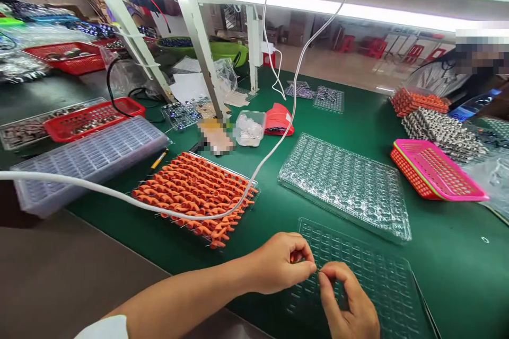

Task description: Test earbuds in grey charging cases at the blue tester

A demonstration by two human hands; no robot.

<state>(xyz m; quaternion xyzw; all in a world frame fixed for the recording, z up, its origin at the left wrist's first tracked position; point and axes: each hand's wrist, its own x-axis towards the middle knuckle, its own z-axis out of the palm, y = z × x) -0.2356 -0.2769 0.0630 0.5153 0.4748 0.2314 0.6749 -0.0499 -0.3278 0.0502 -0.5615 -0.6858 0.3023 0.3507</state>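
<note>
My left hand [284,264] is closed, with a bit of a small orange piece [293,259] showing inside its curled fingers. Thumb and forefinger of my right hand [350,299] are pinched together close to the left fingertips; whatever lies between them is too small to make out. Both hands are above a clear plastic tray [382,280] with rows of shallow pockets. To the left, a tray is covered with rows of curved orange pieces [194,190], thin wire ends sticking out at its edges.
A stack of clear trays [345,185] lies behind my hands. Pink and red baskets [441,169] stand at right. A white cable [186,216] crosses over the orange pieces. Dark tweezers [425,302] lie along the near tray's right edge. Another person [473,71] is at far right.
</note>
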